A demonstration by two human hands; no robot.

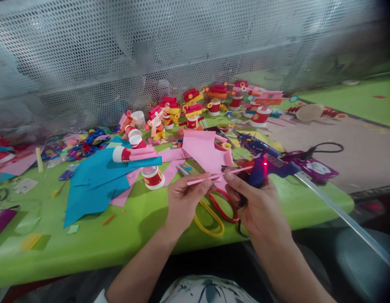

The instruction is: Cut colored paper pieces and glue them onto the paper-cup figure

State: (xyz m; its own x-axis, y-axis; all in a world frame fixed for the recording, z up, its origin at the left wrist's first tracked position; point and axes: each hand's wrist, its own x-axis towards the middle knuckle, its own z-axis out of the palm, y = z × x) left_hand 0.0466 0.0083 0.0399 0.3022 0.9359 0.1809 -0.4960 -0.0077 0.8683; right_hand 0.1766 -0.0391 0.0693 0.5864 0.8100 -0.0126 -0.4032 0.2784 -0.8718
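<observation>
My left hand (186, 198) pinches one end of a narrow pink paper strip (204, 178) between thumb and fingertips. The thumb and fingers of my right hand (261, 204) close on the same strip farther along. Just beyond my right hand is a blue glue gun (263, 166) with a red light on it and a long clear glue stick (337, 210) sticking out of its back; whether my lower fingers also touch its handle is hidden. Below my hands lie scissors with yellow handles (214, 227) and scissors with red handles (225, 213).
Pink paper (201, 147) and blue sheets (94, 185) lie on the green table (87, 252). A red-and-white paper cup (152, 178) stands left of my hands. Several decorated cup models (214, 107) line the back, before a perforated metal screen (119, 54). A purple box (318, 166) sits right.
</observation>
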